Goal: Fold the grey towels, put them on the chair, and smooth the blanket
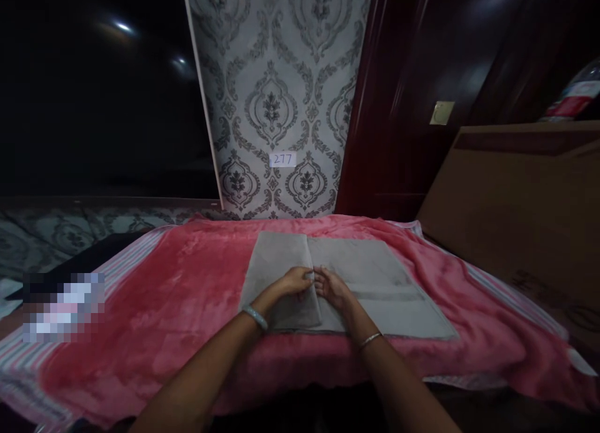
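Observation:
A grey cloth (384, 314) lies spread out, its left part folded over into a flap (276, 255) whose edge runs down near the middle. My left hand (297, 281) rests over the flap, thumb and fingers closed at that edge. Just to the right, my right hand (330, 287) has its fingers bent around the same edge, close to the left fingertips. Parts of the fingers are hidden, and how firmly they grip is hard to see. A wide light bracelet circles the left wrist; a thin one is on the right.
Under the cloth is a pink plush blanket (187, 295) with striped borders. A large dark screen (94, 95) stands back left. Patterned wallpaper bears a paper label (283, 159) reading 277. At right, a cardboard box (525, 202) carries a bottle (576, 95).

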`<state>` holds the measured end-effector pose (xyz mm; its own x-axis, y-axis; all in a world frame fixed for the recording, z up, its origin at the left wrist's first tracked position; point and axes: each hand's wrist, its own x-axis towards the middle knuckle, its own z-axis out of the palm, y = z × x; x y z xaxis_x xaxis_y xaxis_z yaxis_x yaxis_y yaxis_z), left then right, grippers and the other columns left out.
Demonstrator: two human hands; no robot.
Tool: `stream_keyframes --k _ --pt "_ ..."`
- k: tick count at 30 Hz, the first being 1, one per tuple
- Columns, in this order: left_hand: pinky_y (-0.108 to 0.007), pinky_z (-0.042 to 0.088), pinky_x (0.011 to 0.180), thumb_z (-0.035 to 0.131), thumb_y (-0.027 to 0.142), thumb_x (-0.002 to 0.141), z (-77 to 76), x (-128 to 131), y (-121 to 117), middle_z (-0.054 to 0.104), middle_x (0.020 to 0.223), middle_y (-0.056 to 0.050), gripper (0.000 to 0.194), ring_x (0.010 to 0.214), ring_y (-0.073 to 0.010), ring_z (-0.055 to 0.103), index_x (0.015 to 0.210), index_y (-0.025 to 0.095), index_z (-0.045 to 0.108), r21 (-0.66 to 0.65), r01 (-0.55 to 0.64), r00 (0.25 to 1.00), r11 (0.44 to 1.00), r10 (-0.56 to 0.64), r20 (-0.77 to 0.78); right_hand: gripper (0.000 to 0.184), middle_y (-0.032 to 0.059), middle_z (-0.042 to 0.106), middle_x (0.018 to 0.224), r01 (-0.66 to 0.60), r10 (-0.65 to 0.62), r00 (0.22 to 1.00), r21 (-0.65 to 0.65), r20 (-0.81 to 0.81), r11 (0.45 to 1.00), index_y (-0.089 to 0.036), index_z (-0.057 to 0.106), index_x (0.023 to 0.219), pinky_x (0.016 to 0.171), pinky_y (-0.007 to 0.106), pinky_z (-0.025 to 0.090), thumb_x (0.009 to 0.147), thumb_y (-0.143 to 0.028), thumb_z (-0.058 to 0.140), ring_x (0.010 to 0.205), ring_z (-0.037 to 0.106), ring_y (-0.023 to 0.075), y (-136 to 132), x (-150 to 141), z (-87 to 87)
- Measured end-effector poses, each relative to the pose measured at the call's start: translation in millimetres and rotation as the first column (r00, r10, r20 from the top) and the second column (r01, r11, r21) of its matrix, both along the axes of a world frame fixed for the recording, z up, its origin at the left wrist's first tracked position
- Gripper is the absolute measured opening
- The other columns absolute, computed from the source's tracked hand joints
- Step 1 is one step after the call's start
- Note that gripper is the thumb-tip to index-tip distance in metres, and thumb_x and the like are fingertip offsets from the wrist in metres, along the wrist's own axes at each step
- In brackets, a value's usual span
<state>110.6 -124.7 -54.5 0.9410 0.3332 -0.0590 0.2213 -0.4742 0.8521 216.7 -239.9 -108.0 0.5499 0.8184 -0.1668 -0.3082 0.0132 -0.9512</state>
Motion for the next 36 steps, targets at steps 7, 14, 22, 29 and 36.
stream_keyframes --k 7,14,22,29,36 --pt "-0.036 0.055 0.091 0.052 0.033 0.085 14.6 -61.4 88.3 0.072 0.111 -0.014 0.046 0.109 -0.0253 0.067 0.125 0.014 0.066 0.037 -0.386 0.892 0.922 0.363 0.271 0.026 0.0040 0.069 0.079 0.088 -0.079 0.994 -0.120 0.075 0.989 -0.019 0.062 0.106 0.064 0.031 0.057 0.086 -0.035 0.059 0.063 0.065 0.0166 26.3 13.0 7.6" --pt "-0.043 0.049 0.107 0.050 0.054 0.090 -42.5 -106.3 113.9 0.066 0.134 -0.014 0.056 0.127 -0.0287 0.060 0.131 0.019 0.064 -0.008 -0.554 0.789 0.833 0.527 0.316 0.063 0.0008 0.075 0.107 0.276 -0.250 0.913 -0.035 0.323 0.961 -0.024 0.065 0.124 0.093 0.036 0.056 0.064 -0.008 0.060 0.100 0.068 0.0212 63.2 18.4 14.0" --pt "-0.049 0.036 0.118 0.051 0.045 0.087 -58.7 -101.7 104.1 0.067 0.133 -0.010 0.050 0.130 -0.0289 0.056 0.128 0.023 0.069 0.279 -0.369 0.903 0.887 0.270 0.335 0.064 0.0011 0.070 0.129 0.425 -0.370 0.777 0.009 0.509 0.905 -0.022 0.074 0.114 0.120 0.040 0.033 0.056 -0.005 0.050 0.133 0.054 0.0240 17.7 56.6 4.3" --pt "-0.044 0.051 0.097 0.056 0.052 0.082 -57.7 -100.2 94.9 0.074 0.111 -0.011 0.065 0.109 -0.0317 0.067 0.137 0.019 0.062 0.282 -0.451 0.888 0.847 0.393 0.241 0.060 0.0036 0.065 0.137 0.415 -0.333 0.735 -0.004 0.591 0.910 -0.020 0.070 0.125 0.121 0.038 0.031 0.068 -0.009 0.054 0.134 0.054 0.0206 0.7 56.2 -13.0" --pt "-0.040 0.057 0.086 0.069 0.068 0.068 -62.0 -100.9 95.6 0.075 0.110 -0.013 0.098 0.103 -0.0309 0.070 0.146 0.011 0.052 -0.140 -0.350 0.891 0.926 0.375 0.254 0.065 0.0060 0.065 0.137 0.421 -0.294 0.704 -0.046 0.647 0.906 -0.016 0.065 0.133 0.117 0.035 0.037 0.069 -0.009 0.055 0.129 0.058 0.0191 7.7 62.3 -6.3"
